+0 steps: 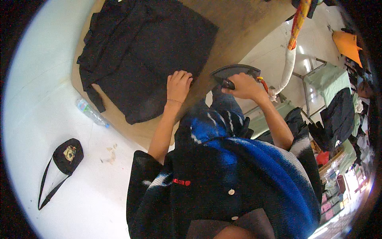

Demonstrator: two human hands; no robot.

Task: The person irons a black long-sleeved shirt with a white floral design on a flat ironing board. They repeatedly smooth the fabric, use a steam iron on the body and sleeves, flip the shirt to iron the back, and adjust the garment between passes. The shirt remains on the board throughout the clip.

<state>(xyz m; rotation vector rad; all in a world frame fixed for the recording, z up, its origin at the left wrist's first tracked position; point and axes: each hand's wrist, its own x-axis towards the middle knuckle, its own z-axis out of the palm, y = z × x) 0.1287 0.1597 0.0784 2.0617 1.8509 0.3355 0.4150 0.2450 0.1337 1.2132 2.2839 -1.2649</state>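
A black fabric piece point(143, 59), looking like a garment with folded layers, lies spread on a brown-covered work table point(235, 18). On its near right part rests my left hand point(179, 82), palm down with the fingers slightly bent and holding nothing. My right hand point(243, 86) grips the dark handle of a clothes iron point(235, 70). The iron is at the table's near right edge, apart from the fabric; whether it touches the table cannot be told. A white-wrapped hose point(289, 68) and orange-yellow cord point(298, 24) run up from the iron's rear.
Left of the table, a plastic bottle point(92, 113) lies against a white surface, with a black strapped pouch point(69, 155) beyond it. To the right stand a metal-framed rack point(309, 92) with pale green cloth point(328, 79) and hanging black garments point(337, 116).
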